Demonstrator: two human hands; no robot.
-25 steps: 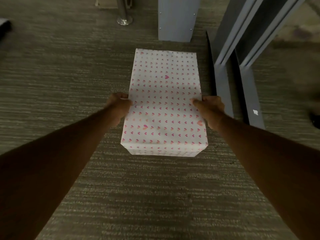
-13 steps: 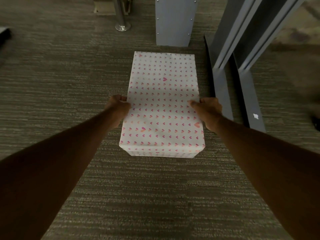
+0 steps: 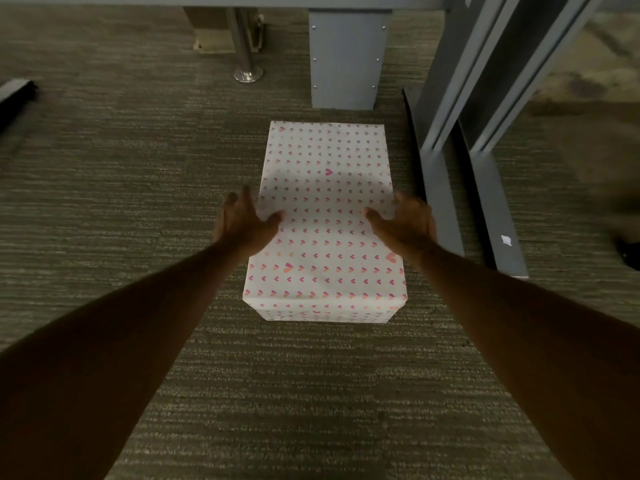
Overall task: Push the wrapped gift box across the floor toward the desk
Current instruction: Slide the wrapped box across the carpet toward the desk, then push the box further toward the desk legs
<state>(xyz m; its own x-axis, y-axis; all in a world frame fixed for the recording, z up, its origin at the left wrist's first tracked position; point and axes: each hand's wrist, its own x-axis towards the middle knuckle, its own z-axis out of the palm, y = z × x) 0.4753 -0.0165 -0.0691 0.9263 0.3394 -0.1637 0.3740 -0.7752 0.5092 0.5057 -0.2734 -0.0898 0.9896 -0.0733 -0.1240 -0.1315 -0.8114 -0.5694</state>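
Note:
The gift box (image 3: 325, 188), wrapped in white paper with small pink and orange hearts, lies lengthwise on the carpet. Its far end sits just short of the grey desk leg panel (image 3: 346, 60). My left hand (image 3: 242, 223) clasps the box's left long side, thumb on top and fingers stretched forward along the side. My right hand (image 3: 408, 223) holds the right long side the same way, thumb on the top face. Both forearms reach in from the bottom corners.
Slanted grey metal frame rails (image 3: 446, 202) run close along the box's right side, with floor feet. A chrome post with a round base (image 3: 247, 74) stands at the back left of the leg panel. A dark object (image 3: 14, 98) lies at the left edge. Carpet surrounds the box.
The box has slid a little nearer the desk leg. The view has tilted up, showing the desk's underside edge. Both hands' fingers have stretched out more along the box sides.

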